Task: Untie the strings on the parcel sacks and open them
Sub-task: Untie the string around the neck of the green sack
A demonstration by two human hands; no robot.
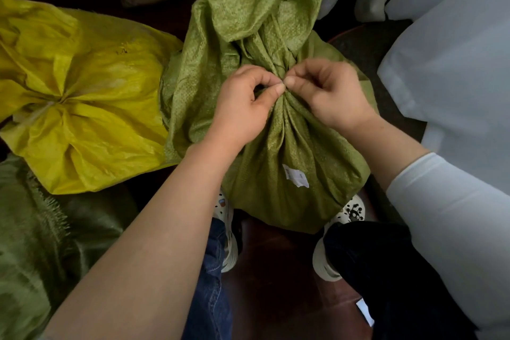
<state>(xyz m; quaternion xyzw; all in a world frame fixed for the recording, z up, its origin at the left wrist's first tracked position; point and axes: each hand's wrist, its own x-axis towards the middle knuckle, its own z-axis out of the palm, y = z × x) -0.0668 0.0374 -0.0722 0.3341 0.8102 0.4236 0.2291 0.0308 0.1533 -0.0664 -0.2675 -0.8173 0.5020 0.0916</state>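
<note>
A green woven sack (292, 152) stands on the floor between my feet, its neck gathered into a tight bunch at the middle. The loose top of the sack fans out behind the bunch. My left hand (242, 107) and my right hand (328, 94) meet at the gathered neck, each pinching the thin string (283, 83) there with thumb and forefinger. The string itself is mostly hidden by my fingertips. A white label (295, 175) is stuck on the sack's near side.
A yellow sack (82, 96), tied shut at its centre, lies to the left. Another green sack (41, 229) sits at lower left. Pale grey sacks (452, 63) crowd the right side. My two shoes (350, 211) flank the green sack on a dark reddish floor.
</note>
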